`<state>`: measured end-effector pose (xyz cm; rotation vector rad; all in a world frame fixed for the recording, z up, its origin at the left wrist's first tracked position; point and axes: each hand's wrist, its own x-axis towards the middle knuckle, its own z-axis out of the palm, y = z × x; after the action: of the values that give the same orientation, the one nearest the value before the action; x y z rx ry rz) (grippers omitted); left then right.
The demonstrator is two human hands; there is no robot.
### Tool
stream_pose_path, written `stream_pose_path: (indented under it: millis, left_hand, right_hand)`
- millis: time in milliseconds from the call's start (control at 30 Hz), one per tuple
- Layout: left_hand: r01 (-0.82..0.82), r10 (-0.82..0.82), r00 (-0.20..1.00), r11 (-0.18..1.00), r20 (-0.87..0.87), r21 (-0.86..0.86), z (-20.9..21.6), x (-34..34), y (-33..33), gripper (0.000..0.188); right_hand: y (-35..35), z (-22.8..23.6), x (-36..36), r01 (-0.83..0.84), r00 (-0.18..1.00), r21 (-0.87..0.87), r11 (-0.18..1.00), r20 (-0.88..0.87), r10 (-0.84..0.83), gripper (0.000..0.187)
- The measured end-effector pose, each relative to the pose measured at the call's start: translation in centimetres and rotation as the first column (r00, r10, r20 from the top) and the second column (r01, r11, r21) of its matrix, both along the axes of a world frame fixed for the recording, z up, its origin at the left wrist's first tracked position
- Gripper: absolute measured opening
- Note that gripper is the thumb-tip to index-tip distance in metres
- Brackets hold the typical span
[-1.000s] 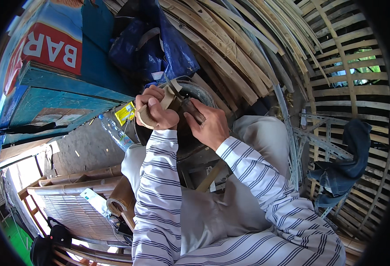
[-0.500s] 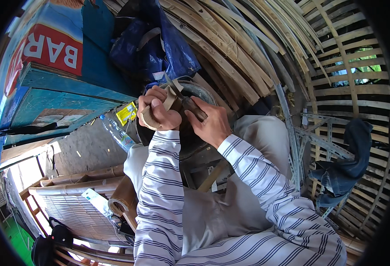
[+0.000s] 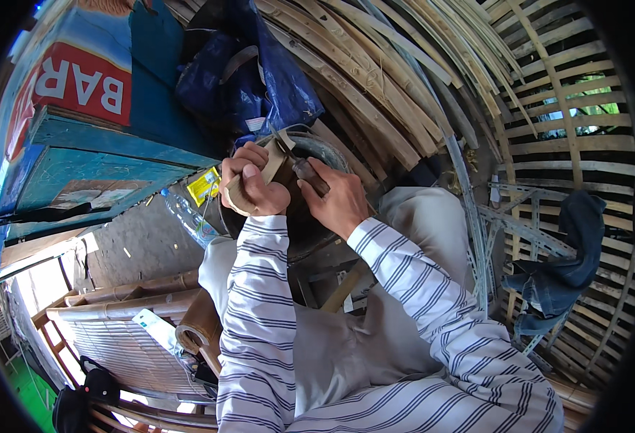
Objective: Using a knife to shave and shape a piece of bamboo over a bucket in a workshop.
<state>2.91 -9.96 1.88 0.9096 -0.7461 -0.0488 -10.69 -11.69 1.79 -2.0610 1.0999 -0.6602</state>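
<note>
In my left hand (image 3: 256,187) is a short, pale piece of wood or bamboo (image 3: 274,160); my fingers wrap round it and its near end sticks out below my thumb. My right hand (image 3: 340,200) grips the brown handle of a knife (image 3: 309,175). Its blade reaches up and left against the upper part of the pale piece. Both hands are above a dark, round bucket-like container (image 3: 335,153) between my knees, whose inside is in shadow.
A blue plastic bag (image 3: 281,94) lies just beyond the container, before long wooden strips (image 3: 375,94). To the left stand a blue painted box (image 3: 108,169), a clear bottle (image 3: 186,216) and a yellow packet (image 3: 203,186). Dark cloth (image 3: 563,267) hangs on a metal frame at right.
My right hand and the knife have shifted slightly left and the blade's angle has changed against the pale piece. My left hand still holds the piece, almost in place.
</note>
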Motion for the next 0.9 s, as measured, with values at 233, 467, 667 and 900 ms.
stream_pose_path:
  millis: [233, 467, 667, 900]
  left_hand:
    - [-0.023, 0.023, 0.999, 1.0, -0.047, 0.006, -0.5, 0.6, 0.4, 0.026]
    - [0.007, -0.008, 0.998, 1.0, -0.056, -0.018, -0.3, 0.9, 0.3, 0.024]
    - [0.026, -0.027, 0.999, 0.999, -0.047, -0.029, -0.2, 0.8, 0.5, 0.023]
    - [0.001, -0.001, 1.0, 1.0, -0.017, -0.008, -0.4, 0.9, 1.0, 0.023]
  right_hand:
    - [0.0, 0.3, 0.1, -0.031, 0.995, -0.064, 0.997, -0.096, 0.025, 0.045]
    - [0.0, 0.3, 0.1, -0.054, 0.985, -0.067, 0.996, -0.166, 0.042, 0.049]
    - [1.1, 1.2, 0.4, -0.065, 0.997, -0.112, 0.992, 0.026, 0.068, 0.045]
    - [1.1, 0.0, 1.3, -0.061, 0.997, -0.053, 0.997, 0.034, 0.063, 0.048]
